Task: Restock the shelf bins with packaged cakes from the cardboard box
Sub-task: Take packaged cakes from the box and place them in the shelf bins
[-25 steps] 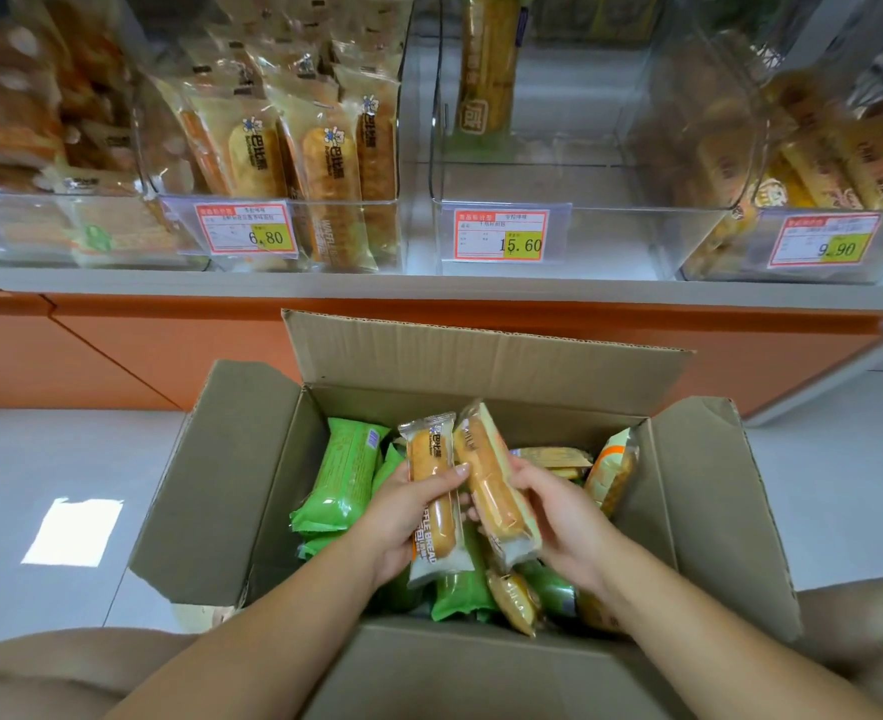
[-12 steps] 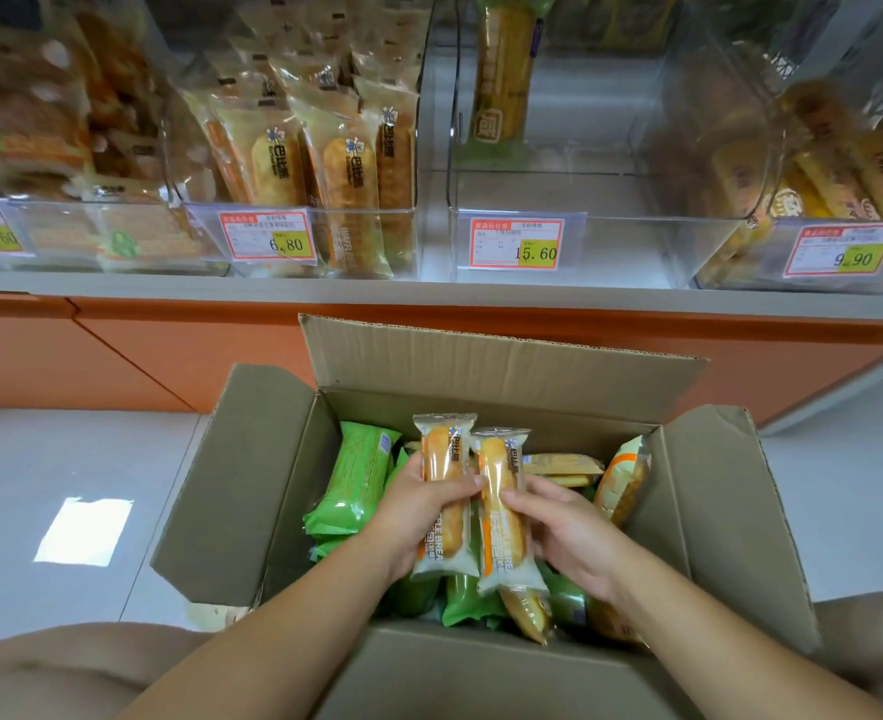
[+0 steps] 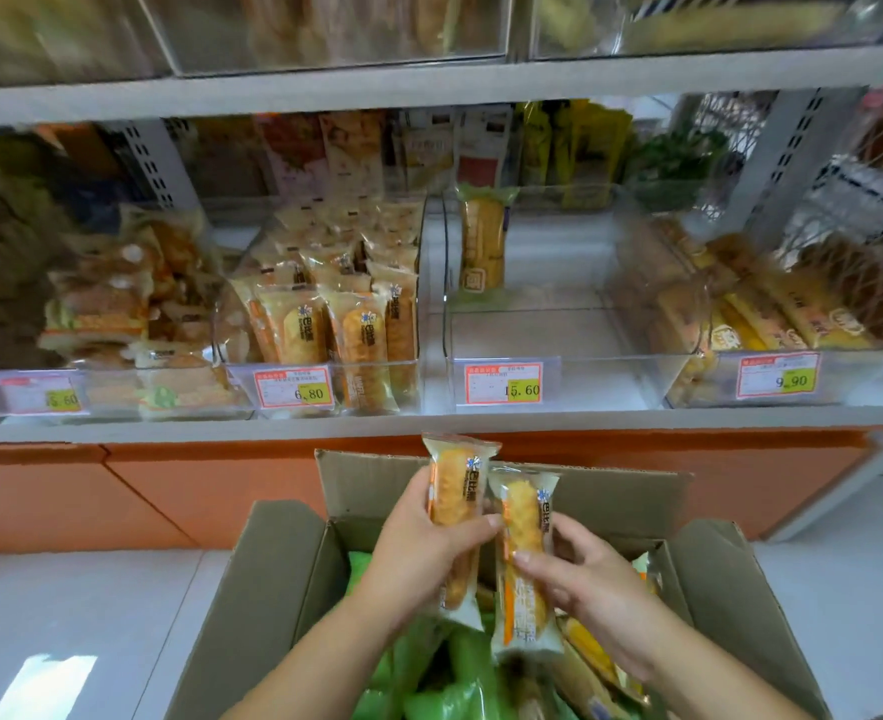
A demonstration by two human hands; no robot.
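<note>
both hands are over the open cardboard box [image 3: 283, 574], each with one cake packet; left hand [image 3: 418, 558] is wrapped round the lower half of the left packet [image 3: 457, 485], thumb across the front; right hand [image 3: 592, 582] has its fingers curled round the right packet [image 3: 525, 511], pinching it about mid-length; the two packets sit side by side and touching, the left one riding a bit higher; under them the box has plenty of green packets [image 3: 429, 662] plus some yellowish ones on the right.

the bit that matters imo: both packets have the same blue logo as the ones standing in the bin [image 3: 408, 376] with the 6.80 tag [image 3: 293, 388]; that bin is up, forward and off to the left of the hands, so the left hand is the nearer one and the right would have to cross over; long axis of both held packets points up and away toward the shelf [image 3: 429, 420], roughly how the stocked packets [image 3: 358, 350] already stand, so i'd guess little turning is needed, mostly a lift and a lean-in.

the bin straight ahead, tagged 15.60 [image 3: 522, 389], holds just one different yellow packet [image 3: 482, 241]; tempting because it's closer, but i reckon it's the wrong home; that's the mix-up to watch.
</note>
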